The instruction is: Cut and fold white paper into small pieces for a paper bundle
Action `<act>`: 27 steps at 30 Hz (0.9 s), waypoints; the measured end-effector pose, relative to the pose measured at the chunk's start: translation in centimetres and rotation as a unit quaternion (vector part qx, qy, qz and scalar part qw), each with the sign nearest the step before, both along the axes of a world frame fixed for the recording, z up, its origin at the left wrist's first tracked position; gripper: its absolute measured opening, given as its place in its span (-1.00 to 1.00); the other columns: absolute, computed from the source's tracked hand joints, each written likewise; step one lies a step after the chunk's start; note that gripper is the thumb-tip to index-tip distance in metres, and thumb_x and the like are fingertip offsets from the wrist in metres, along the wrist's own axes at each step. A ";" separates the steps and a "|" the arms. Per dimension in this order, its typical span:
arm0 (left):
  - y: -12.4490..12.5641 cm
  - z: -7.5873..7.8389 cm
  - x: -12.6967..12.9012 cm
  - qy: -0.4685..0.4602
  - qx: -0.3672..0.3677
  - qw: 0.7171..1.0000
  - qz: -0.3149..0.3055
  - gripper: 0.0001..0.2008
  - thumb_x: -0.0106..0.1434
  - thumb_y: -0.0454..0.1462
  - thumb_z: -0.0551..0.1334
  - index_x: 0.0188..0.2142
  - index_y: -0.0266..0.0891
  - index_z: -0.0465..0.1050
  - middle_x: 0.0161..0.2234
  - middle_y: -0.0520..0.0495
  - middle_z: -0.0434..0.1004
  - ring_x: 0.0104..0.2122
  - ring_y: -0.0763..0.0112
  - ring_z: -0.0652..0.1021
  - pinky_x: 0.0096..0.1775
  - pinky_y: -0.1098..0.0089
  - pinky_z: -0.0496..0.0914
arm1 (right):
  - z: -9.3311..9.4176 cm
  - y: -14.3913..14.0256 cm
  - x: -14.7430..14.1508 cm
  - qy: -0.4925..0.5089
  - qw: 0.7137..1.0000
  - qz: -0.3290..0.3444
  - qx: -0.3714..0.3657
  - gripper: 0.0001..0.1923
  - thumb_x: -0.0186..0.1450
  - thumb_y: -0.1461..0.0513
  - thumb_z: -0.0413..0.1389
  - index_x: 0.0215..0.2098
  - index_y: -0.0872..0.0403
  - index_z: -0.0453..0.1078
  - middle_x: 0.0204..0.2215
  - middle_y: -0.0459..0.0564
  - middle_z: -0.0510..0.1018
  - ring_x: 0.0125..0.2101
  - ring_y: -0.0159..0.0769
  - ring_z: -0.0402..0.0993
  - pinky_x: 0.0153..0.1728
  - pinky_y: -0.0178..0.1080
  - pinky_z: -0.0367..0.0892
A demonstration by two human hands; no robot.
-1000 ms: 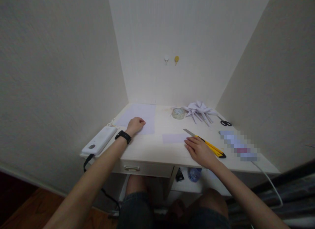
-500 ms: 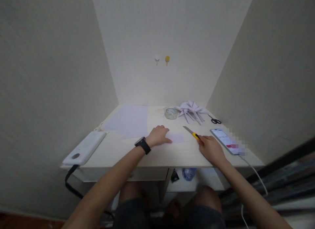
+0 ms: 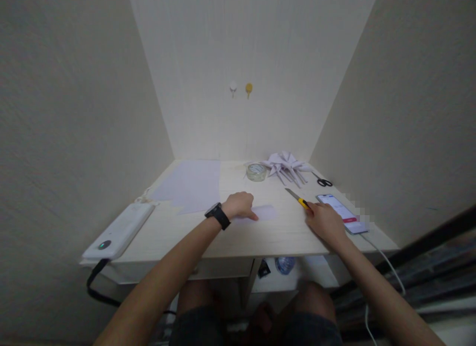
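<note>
At frame centre, left hand (image 3: 241,205) presses flat on paper strip (image 3: 265,212); right hand (image 3: 324,220) fingers curl around yellow knife (image 3: 297,198).

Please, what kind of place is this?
Probably a small home desk set in a wall corner, used for paper craft: paper sheets, folded paper shapes, a tape roll, scissors and a charging phone.

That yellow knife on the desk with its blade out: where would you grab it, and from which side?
By the yellow handle of the utility knife, coming from the near edge, where the right hand already covers it. The bare blade points away toward the back wall, so the near end is the safe one.
</note>
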State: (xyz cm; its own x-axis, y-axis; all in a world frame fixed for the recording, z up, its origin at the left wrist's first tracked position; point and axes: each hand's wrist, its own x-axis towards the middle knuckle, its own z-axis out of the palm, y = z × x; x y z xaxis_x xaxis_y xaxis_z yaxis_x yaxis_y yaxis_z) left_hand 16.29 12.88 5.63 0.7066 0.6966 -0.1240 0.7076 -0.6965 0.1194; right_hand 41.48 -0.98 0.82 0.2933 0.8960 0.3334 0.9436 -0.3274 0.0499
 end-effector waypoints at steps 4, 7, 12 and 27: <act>-0.7 0.4 -0.1 -0.011 0.006 1.000 0.000 -0.47 0.00 0.04 0.41 -0.14 -0.26 0.54 -0.09 -0.34 0.57 -0.15 -0.04 0.58 -0.23 0.24 0.42 | 0.0 -0.2 1.0 0.003 1.000 -0.015 0.009 -0.67 0.38 0.21 -0.07 -0.18 0.14 0.53 -0.31 0.21 0.62 -0.26 -0.04 0.52 -0.40 -0.18 0.27; -0.9 0.4 -0.2 -0.018 0.015 1.000 0.004 -0.41 -0.01 0.03 0.42 -0.08 -0.29 0.51 -0.06 -0.38 0.55 -0.13 -0.07 0.57 -0.22 0.22 0.42 | 0.3 0.5 1.3 0.012 1.000 -0.014 0.004 -0.67 0.37 0.21 -0.06 -0.18 0.14 0.54 -0.31 0.22 0.62 -0.27 -0.05 0.53 -0.38 -0.17 0.28; -0.8 0.2 -0.1 -0.015 0.003 1.000 0.005 -0.43 -0.03 0.05 0.42 -0.14 -0.29 0.53 -0.10 -0.36 0.57 -0.15 -0.06 0.58 -0.24 0.25 0.41 | 0.9 1.4 -0.1 -0.010 0.998 0.037 0.052 -0.69 0.36 0.22 -0.03 -0.16 0.14 0.55 -0.24 0.22 0.64 -0.19 -0.01 0.52 -0.21 -0.11 0.31; 0.3 -1.8 0.1 -0.090 0.044 0.995 0.013 -0.41 0.06 0.16 0.33 -0.12 -0.24 0.43 -0.06 -0.27 0.47 -0.12 0.02 0.53 -0.21 0.24 0.40 | 3.3 10.0 -5.9 0.425 0.883 0.198 0.019 -0.76 0.20 0.12 0.20 -0.27 0.06 0.63 -0.31 0.03 0.69 -0.23 -0.10 0.57 -0.19 -0.17 0.42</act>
State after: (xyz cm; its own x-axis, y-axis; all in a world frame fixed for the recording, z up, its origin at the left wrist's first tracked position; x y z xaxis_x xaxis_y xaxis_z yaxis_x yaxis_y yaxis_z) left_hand 16.35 13.15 3.83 0.6939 0.7171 0.0650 0.6979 -0.6920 0.1847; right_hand 35.56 9.01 4.13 0.1180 0.9774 0.1752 0.6755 0.0503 -0.7356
